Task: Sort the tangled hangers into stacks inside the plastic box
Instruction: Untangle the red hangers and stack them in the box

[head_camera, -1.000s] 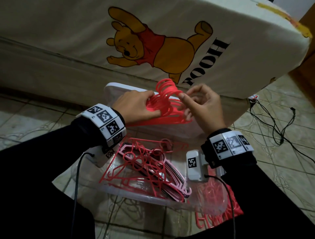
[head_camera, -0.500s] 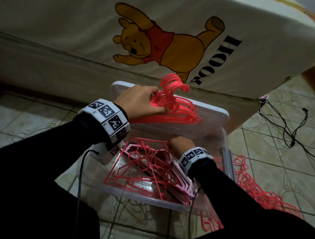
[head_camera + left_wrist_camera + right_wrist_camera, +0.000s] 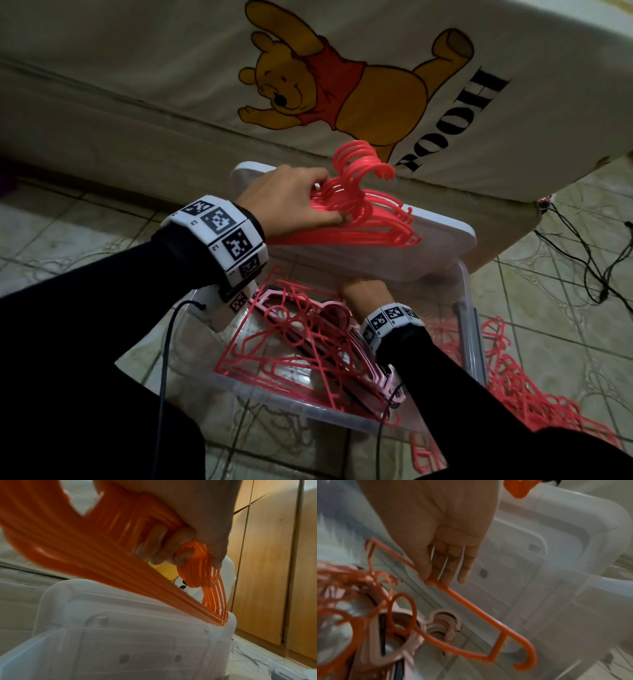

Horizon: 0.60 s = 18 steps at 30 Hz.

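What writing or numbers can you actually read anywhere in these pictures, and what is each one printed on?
"POOH": black letters, upside down, on the cream bedsheet beside the printed bear.
Left wristband: square code markers with tiny characters beside them, too small to read.
Right wristband: code markers only.
Hangers, box, lid: no text visible.

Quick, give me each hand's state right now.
Left hand: holding the stack of red hangers.
Right hand: down in the plastic box, pinching a single red hanger.
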{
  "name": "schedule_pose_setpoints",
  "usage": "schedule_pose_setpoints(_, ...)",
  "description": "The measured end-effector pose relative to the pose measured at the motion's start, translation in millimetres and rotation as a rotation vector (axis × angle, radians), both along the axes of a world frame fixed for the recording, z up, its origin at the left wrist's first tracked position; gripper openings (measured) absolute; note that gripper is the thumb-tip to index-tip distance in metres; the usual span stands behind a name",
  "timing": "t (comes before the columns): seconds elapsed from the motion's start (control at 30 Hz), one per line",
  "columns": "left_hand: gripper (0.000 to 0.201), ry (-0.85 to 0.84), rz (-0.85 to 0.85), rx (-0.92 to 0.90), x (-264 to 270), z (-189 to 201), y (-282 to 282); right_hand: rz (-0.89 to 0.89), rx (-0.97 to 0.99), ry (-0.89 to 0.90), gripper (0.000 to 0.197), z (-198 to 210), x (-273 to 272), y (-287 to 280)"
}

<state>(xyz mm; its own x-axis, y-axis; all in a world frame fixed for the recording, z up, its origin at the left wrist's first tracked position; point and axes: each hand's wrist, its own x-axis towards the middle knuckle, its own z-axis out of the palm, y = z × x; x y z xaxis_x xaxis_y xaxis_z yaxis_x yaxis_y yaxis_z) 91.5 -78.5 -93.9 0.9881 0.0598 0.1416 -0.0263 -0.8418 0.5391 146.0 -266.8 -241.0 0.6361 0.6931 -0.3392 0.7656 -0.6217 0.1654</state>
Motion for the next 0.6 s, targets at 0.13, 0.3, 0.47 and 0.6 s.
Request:
schedule_pose_setpoints(0.13,0.048,-0.026,0.006,0.013,0.5,1.5,1.3,0.025,-0.036,0.053,0.026,6.8,-6.7,1.1)
schedule_pose_setpoints(0.3,0.046,-0.057,0.015,0.013,-1.5,6.0,0.9,0.002,0.021,0.096,0.028,14.4,-9.3,-2.3)
schedule_pose_setpoints(0.47,0.037,-0.052,0.020,0.027,-1.5,6.6,-1.7,-0.138,0.062,0.197,0.031,12.4,-9.4,-20.5)
schedule_pose_setpoints(0.6,0.035,-0.052,0.014,0.029,-0.5,5.4,-2.7,-0.156,0.076,0.208,0.032,16.7,-8.7,-16.3)
